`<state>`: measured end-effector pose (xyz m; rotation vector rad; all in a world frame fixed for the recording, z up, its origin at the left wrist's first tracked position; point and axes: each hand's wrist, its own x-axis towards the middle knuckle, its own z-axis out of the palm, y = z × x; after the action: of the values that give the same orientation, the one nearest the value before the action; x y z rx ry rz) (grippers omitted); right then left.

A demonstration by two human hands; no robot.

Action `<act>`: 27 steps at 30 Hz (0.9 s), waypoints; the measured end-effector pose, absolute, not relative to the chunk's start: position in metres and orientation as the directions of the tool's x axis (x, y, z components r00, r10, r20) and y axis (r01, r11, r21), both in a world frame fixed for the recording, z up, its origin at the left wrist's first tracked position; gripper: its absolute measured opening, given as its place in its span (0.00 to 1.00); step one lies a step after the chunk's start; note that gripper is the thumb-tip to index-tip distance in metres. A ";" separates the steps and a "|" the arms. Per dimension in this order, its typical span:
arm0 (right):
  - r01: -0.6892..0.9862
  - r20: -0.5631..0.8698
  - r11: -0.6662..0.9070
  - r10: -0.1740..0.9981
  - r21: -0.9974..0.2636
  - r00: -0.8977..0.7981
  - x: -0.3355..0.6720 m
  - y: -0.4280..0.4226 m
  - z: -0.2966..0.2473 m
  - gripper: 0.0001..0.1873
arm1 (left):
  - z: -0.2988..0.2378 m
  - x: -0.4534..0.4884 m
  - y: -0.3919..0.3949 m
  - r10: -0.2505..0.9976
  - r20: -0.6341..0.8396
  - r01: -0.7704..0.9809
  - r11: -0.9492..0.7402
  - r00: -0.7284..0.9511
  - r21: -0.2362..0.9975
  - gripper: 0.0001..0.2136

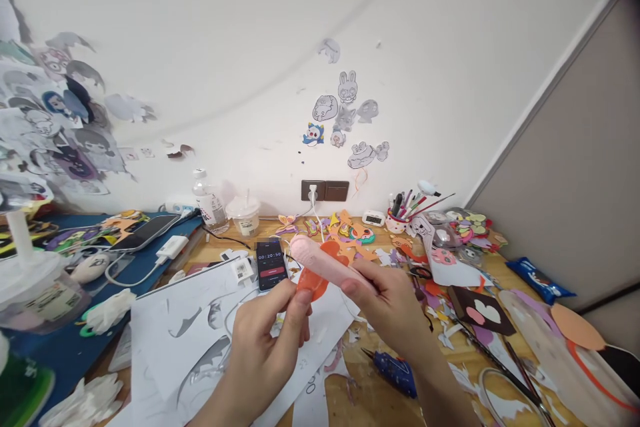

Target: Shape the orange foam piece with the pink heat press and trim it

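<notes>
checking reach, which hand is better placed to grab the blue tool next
Probably the right hand: the blue tool lies closer to it than to the left hand. Both are occupied, though: right holds the pink stick, left the orange piece.

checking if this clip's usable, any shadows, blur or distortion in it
Head view: a curved shadow band crosses the white wall, and the top right corner is dark; head view: no strong blur, timer digits on the flat black phone being readable; head view: the translucent plastic cup with a thick white straw, at the left edge, looks stretched, probably by the lens.
</notes>
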<state>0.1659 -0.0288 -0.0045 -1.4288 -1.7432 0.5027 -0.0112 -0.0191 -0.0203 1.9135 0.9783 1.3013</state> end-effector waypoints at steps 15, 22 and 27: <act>0.448 0.297 0.269 0.955 -0.853 -0.007 0.179 -0.017 -0.007 0.23 | -0.020 -0.007 -0.024 0.867 0.470 0.233 -0.498 0.169 0.835 0.17; 0.200 0.282 0.222 0.889 -0.954 0.360 0.236 -0.016 -0.004 0.33 | -0.014 -0.020 -0.027 0.905 0.422 0.068 -0.418 -0.054 0.906 0.17; 0.108 0.141 0.122 0.972 -0.987 0.187 0.212 -0.023 -0.001 0.42 | -0.010 -0.012 -0.025 0.926 0.375 0.089 -0.370 -0.047 0.925 0.17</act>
<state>0.2122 -0.0227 -0.0015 -1.2658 -1.1917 0.9220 -0.0119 -0.0255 -0.0103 1.5183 1.1103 1.4989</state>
